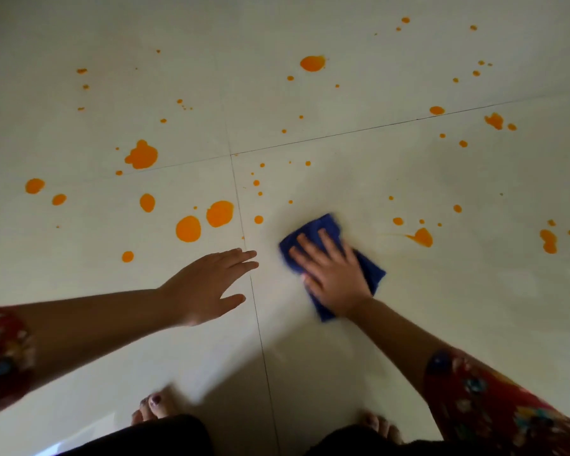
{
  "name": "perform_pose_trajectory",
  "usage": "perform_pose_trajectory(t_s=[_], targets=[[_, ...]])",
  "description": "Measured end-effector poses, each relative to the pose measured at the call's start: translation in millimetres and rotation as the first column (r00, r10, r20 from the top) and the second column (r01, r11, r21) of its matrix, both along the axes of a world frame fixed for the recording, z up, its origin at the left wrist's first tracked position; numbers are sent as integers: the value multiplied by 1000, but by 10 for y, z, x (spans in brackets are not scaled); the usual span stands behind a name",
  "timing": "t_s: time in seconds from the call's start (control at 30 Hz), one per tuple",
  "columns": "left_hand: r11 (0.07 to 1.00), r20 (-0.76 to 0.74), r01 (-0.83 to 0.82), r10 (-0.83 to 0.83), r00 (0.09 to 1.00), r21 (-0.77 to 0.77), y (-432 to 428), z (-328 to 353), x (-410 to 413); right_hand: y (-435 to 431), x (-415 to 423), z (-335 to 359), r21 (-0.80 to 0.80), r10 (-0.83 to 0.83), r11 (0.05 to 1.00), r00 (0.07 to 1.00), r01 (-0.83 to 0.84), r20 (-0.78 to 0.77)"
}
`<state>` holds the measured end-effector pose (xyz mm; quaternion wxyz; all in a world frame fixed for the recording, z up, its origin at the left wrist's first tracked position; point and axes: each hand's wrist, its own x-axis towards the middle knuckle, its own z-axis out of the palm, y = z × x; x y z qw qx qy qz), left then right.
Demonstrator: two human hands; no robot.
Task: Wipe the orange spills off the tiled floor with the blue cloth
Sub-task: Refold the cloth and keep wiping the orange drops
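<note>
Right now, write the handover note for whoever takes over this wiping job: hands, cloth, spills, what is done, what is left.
Right hand: flat, fingers straight, pressing the blue cloth onto the tiled floor.
Left hand: open, holding nothing, left of the cloth.
Done: the floor between the cloth and the feet shows no orange.
Left: nearly everything. Big orange blobs lie left of the cloth, a smeared one lies to its right, and many drops lie farther out.
</note>
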<state>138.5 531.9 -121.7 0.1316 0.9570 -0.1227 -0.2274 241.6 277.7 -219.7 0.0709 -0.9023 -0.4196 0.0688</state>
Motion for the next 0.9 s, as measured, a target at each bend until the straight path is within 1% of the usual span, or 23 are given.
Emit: perform_pose_trajectory(t_s=[0.07,0.1,0.13,0.17,0.2,0.23,0.27,0.3,0.37,0.4,0.43,0.5,0.57,0.7,0.77,0.83,0.9], targets=[[999,10,31,-31,999,-11,-53,-101,192,-149,-298,-34,-65,286,956,958,-286,-4],[998,18,67,-67,998,-4,-61,-137,265,-285,-411,-38,-77,378,922,925,-380,-41],[995,23,103,-103,994,-8,-55,-166,336,-427,-482,-17,-86,424,899,903,-429,-70],[992,25,126,-126,992,-17,-49,-193,378,-559,-502,3,-106,431,893,899,-437,-75],[990,42,136,-135,990,-32,-44,-210,402,-669,-473,25,-136,402,903,913,-407,-62],[989,61,136,-133,989,-54,-22,-225,418,-724,-403,55,-173,330,927,943,-334,-49],[990,71,123,-118,990,-69,-20,-235,418,-729,-288,69,-199,217,954,975,-222,-50],[989,78,116,-109,991,-89,-9,-248,413,-665,-189,130,-230,64,970,995,-79,-71],[987,89,108,-98,991,-118,-23,-316,408,-367,-61,265,-295,-190,944,974,148,-119],[985,94,105,-92,991,-140,-25,-346,408,-200,-66,305,-338,-252,920,959,197,-129],[983,84,95,-82,993,-159,-38,-361,402,-65,-121,327,-375,-274,905,950,202,-148],[975,76,76,-61,995,-209,-62,-364,404,62,-292,470,-440,-250,887,947,141,-200],[969,69,59,-43,997,-241,-90,-345,399,-23,-410,644,-461,-250,880,934,111,-254],[961,97,66,-42,994,-267,-85,-341,382,-256,-332,863,-483,-300,860,930,167,-214],[955,112,67,-36,993,-289,-75,-317,437,-253,-255,841,-458,-322,865,925,203,-199],[946,140,43,2,990,-322,-93,-302,522,-135,-175,734,-393,-289,897,941,201,-178],[941,133,19,28,991,-338,-117,-262,601,-49,-130,517,-347,-261,918,952,193,-162]])
